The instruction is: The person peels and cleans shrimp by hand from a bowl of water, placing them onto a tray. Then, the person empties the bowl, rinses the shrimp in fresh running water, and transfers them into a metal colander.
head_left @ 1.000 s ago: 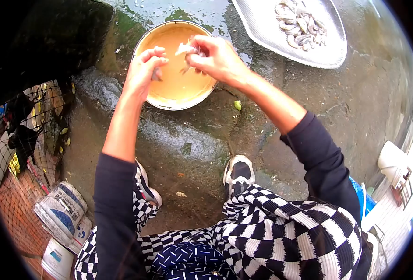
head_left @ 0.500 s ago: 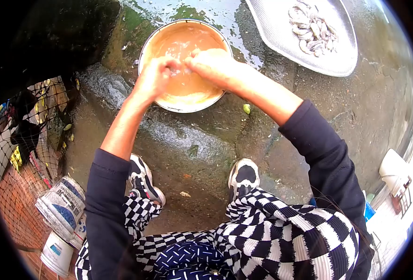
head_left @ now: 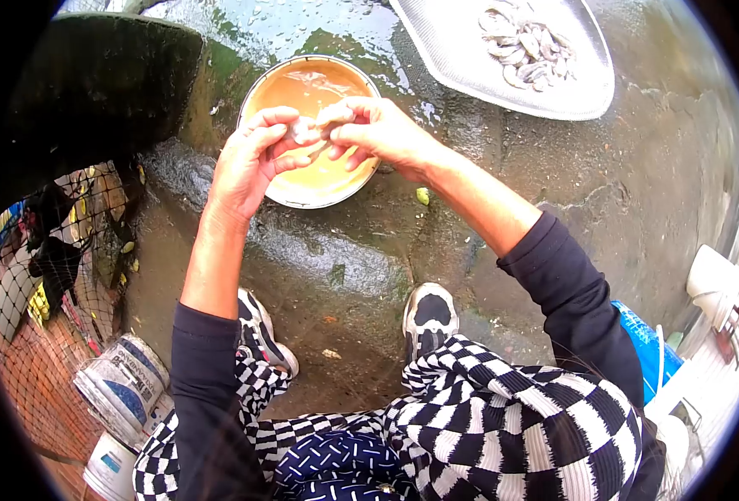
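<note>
Over the round basin (head_left: 248, 100), which has a pale rim, an orange-looking inside and liquid in it, both hands pinch a small, soft, pale piece of seafood (head_left: 304, 131). My left hand (head_left: 251, 163) grips its whitish end between thumb and fingertips, the lower fingers loosely curled. My right hand (head_left: 383, 135) holds the tan-grey end, thumb below and fingers above. The exact kind of seafood cannot be made out. Up and to the right, a white mesh basket (head_left: 444, 67) contains a pile of similar greyish-white pieces (head_left: 526, 50).
Wet concrete ground (head_left: 336, 259) surrounds the basin. Netting (head_left: 43, 334) and stacked white buckets (head_left: 123, 380) stand at lower left. A dark block (head_left: 110, 83) sits at upper left. A blue item (head_left: 645, 346) and a white container (head_left: 714, 274) are at right.
Both hands have risen out of the basin and now hold the pale piece between them above it. The view has shifted, so the basket appears farther left and up.
</note>
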`<state>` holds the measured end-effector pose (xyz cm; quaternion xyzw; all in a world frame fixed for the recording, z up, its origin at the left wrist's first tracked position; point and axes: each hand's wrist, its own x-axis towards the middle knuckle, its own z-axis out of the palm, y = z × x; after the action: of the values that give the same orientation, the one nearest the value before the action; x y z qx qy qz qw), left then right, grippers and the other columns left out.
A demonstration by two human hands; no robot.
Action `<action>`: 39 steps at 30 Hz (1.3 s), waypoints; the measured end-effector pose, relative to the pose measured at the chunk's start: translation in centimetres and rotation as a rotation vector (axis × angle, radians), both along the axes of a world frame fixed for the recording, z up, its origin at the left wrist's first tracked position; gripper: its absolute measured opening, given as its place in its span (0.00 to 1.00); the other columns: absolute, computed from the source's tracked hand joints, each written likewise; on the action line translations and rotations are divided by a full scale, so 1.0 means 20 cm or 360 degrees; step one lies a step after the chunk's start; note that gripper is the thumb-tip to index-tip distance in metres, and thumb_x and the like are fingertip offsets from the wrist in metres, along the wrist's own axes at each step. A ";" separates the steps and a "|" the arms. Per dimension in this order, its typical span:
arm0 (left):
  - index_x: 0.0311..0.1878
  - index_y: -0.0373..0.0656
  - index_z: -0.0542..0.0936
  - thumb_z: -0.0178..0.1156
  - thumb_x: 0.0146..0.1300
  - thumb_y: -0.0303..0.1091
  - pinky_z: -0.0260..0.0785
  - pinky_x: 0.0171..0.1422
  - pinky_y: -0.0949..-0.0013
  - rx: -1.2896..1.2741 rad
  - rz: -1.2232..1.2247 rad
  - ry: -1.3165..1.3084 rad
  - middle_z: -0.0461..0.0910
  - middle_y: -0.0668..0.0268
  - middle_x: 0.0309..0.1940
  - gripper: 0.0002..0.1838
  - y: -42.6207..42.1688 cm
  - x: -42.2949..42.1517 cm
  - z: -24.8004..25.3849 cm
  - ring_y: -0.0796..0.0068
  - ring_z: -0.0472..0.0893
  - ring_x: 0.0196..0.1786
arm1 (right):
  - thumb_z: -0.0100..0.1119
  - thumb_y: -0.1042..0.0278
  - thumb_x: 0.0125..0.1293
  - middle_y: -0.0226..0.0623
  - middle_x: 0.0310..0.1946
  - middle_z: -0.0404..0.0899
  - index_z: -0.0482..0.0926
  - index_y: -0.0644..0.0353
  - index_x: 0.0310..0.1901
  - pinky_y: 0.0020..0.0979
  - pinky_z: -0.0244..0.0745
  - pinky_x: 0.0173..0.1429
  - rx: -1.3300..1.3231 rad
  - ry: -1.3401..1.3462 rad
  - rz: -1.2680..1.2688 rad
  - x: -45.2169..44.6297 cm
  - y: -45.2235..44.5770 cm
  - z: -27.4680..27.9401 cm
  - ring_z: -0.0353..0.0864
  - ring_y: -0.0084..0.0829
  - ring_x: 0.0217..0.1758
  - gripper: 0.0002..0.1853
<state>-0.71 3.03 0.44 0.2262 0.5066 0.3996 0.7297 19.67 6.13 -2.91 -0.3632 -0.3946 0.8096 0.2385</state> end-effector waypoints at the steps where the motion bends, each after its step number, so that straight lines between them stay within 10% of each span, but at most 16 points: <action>1: 0.49 0.34 0.73 0.48 0.65 0.27 0.78 0.39 0.71 0.0014 0.0001 0.0053 0.79 0.59 0.39 0.12 0.00 0.03 0.02 0.68 0.81 0.45 | 0.56 0.71 0.60 0.33 0.37 0.78 0.75 0.64 0.48 0.22 0.78 0.35 -0.0078 0.0080 -0.0009 0.01 -0.02 0.00 0.78 0.22 0.35 0.15; 9: 0.49 0.35 0.75 0.51 0.66 0.27 0.70 0.34 0.79 0.0451 -0.0498 0.0760 0.78 0.67 0.36 0.11 0.04 0.22 0.12 0.83 0.77 0.36 | 0.61 0.59 0.59 0.34 0.40 0.78 0.75 0.59 0.46 0.25 0.79 0.37 -0.0401 0.0406 -0.0158 0.09 -0.09 0.03 0.79 0.24 0.38 0.16; 16: 0.54 0.40 0.74 0.60 0.57 0.25 0.75 0.42 0.74 0.1224 -0.0931 0.1587 0.82 0.60 0.38 0.19 0.18 0.46 0.25 0.76 0.81 0.40 | 0.62 0.63 0.60 0.30 0.36 0.80 0.74 0.57 0.46 0.23 0.80 0.34 -0.0568 0.0630 -0.0404 0.28 -0.05 0.05 0.80 0.20 0.34 0.15; 23: 0.50 0.37 0.76 0.63 0.55 0.26 0.71 0.44 0.77 0.0971 -0.0600 0.0965 0.80 0.66 0.42 0.18 0.35 0.44 0.22 0.84 0.78 0.38 | 0.60 0.69 0.59 0.31 0.36 0.79 0.78 0.60 0.44 0.21 0.79 0.33 0.0005 0.0394 -0.0832 0.62 0.16 0.17 0.78 0.18 0.33 0.12; 26: 0.51 0.37 0.76 0.61 0.57 0.27 0.72 0.50 0.74 0.0837 -0.0628 0.1402 0.80 0.66 0.42 0.17 0.40 0.14 -0.08 0.79 0.79 0.42 | 0.58 0.69 0.61 0.35 0.40 0.79 0.78 0.62 0.42 0.25 0.80 0.39 0.0451 -0.0288 -0.1083 0.84 0.30 0.18 0.81 0.22 0.39 0.09; 30: 0.59 0.45 0.71 0.65 0.51 0.33 0.63 0.63 0.63 0.0780 -0.1113 0.1953 0.67 0.56 0.59 0.29 0.27 0.02 -0.35 0.62 0.69 0.61 | 0.54 0.72 0.60 0.46 0.54 0.70 0.60 0.63 0.62 0.28 0.79 0.42 0.0626 -0.1049 -0.1007 0.95 0.33 0.14 0.79 0.31 0.48 0.28; 35: 0.57 0.49 0.72 0.63 0.49 0.38 0.58 0.64 0.50 0.0987 -0.1379 0.2574 0.65 0.54 0.58 0.28 0.10 0.27 -0.41 0.50 0.63 0.62 | 0.54 0.74 0.58 0.50 0.58 0.65 0.59 0.64 0.63 0.27 0.79 0.40 0.0752 -0.0773 -0.1181 0.82 0.16 0.09 0.80 0.33 0.45 0.30; 39: 0.49 0.47 0.75 0.62 0.48 0.33 0.59 0.61 0.47 0.1017 -0.1761 0.2285 0.67 0.57 0.55 0.22 0.08 0.12 -0.33 0.55 0.65 0.59 | 0.53 0.75 0.59 0.49 0.57 0.65 0.62 0.68 0.60 0.25 0.78 0.37 0.0718 -0.0613 -0.1370 0.83 0.10 0.10 0.81 0.33 0.42 0.26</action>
<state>1.76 4.69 -6.25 0.8122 0.5215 -0.1160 0.2346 36.27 8.19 -0.90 -0.5745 -0.4109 0.4516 0.5451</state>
